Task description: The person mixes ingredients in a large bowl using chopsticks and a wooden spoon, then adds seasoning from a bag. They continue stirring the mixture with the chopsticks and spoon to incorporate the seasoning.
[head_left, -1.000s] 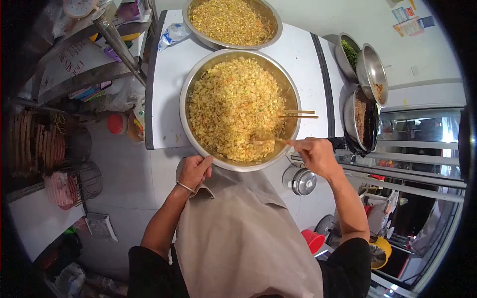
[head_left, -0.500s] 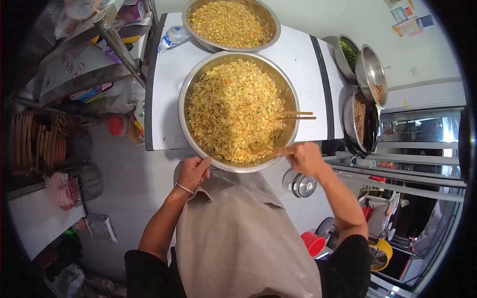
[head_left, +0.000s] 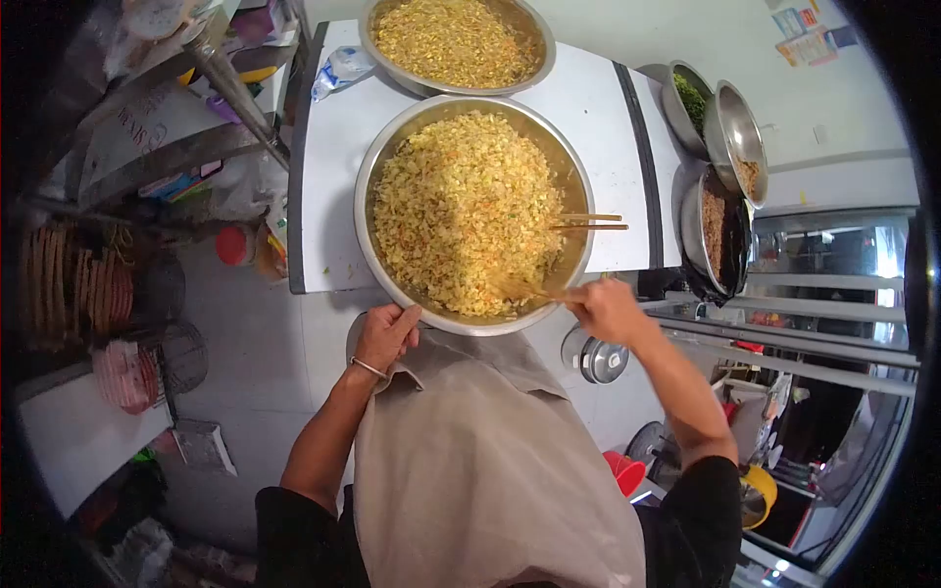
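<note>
A large metal bowl (head_left: 369, 257) at the table's front edge holds a heap of finely chopped yellow food with orange and green bits (head_left: 461, 206). My left hand (head_left: 389, 338) grips the near left of its rim, fingers closed. My right hand (head_left: 606, 309) is closed around the handle of a wooden spatula (head_left: 534, 291), whose blade rests in the near right part of the heap, partly covered. A pair of chopsticks (head_left: 593, 223) leans over the right rim, the far ends hidden in the food.
Behind stands a second metal bowl (head_left: 368, 44) of similar food, beside a blue and white plastic bag (head_left: 343, 69). Several more bowls (head_left: 730, 122) with green and brown contents sit at the right on the white table (head_left: 618, 127). A shelf (head_left: 235, 98) is at the left.
The spatula's blade has shifted slightly up and shows more above the food. My right hand has moved a little right. The whole view has shifted slightly.
</note>
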Available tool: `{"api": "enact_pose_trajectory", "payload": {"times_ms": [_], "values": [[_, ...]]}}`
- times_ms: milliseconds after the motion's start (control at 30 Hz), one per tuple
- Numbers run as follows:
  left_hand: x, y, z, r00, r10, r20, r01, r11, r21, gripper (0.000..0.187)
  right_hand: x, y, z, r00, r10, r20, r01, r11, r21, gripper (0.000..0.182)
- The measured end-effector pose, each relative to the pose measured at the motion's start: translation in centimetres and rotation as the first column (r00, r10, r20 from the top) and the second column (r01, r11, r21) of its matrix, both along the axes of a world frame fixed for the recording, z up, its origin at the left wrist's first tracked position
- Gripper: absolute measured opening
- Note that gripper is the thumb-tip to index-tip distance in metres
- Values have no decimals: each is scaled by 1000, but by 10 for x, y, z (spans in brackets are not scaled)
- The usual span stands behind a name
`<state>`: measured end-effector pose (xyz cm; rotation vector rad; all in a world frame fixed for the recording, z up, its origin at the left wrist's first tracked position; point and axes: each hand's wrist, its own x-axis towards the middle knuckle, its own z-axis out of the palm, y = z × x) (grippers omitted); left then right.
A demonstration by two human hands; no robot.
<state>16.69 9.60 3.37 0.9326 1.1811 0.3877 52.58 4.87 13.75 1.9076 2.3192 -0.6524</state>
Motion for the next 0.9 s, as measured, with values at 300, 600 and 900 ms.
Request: {"api": "enact_pose_trajectory", "payload": {"times_ms": [300, 600, 900], "values": [[2, 3, -3, 1000, -5, -21, 5, 1000, 10, 41, 11, 17, 48, 913, 28, 406, 20, 994, -112, 39], [2, -2, -9, 1000, -6, 12, 5, 998, 56, 42, -36, 16, -69, 593, -678, -433, 375, 709, -597, 24], [2, 0, -5, 1000, -6, 10, 6, 999, 33, 38, -30, 55, 36, 964, -235, -120, 249, 962, 116, 26]]}}
